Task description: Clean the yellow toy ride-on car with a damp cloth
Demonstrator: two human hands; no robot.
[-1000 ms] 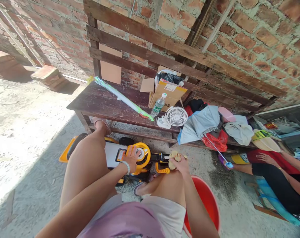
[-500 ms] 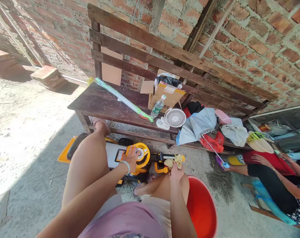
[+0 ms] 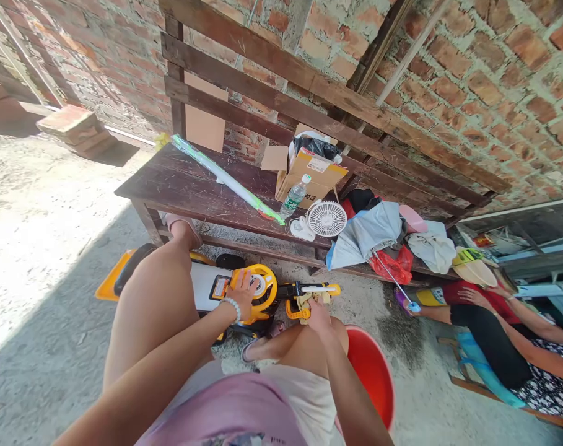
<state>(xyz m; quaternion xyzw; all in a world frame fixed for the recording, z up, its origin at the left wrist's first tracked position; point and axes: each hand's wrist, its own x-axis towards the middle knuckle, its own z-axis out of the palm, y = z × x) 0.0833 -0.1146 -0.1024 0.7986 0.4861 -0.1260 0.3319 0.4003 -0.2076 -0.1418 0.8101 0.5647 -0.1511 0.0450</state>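
A yellow, black and white ride-on toy digger (image 3: 202, 287) stands on the floor under me, with my left leg across it. My left hand (image 3: 243, 297), a beaded bracelet on its wrist, lies on its yellow steering wheel (image 3: 270, 290) with fingers spread. In front of the wheel, my right hand (image 3: 319, 314) is closed on a crumpled tan cloth (image 3: 304, 302). This cloth is against the digger's arm (image 3: 321, 288), beside its yellow bucket part, and partly hides it. Beneath my right forearm stands a red bucket (image 3: 371, 371); its contents are not visible.
A wooden bench (image 3: 151, 176) along the brick wall bears a long wrapped item (image 3: 225, 178), a water bottle (image 3: 294, 197), a cardboard box (image 3: 304, 179), a white fan (image 3: 326, 218) and a grey umbrella (image 3: 369, 232). Another person (image 3: 488, 334) sits at the right. Bricks (image 3: 72, 127) are stacked at left.
My right hand and the cloth have shifted left along the digger's arm, and the cloth looks more bunched. My left hand stays on the wheel. The view has shifted slightly.
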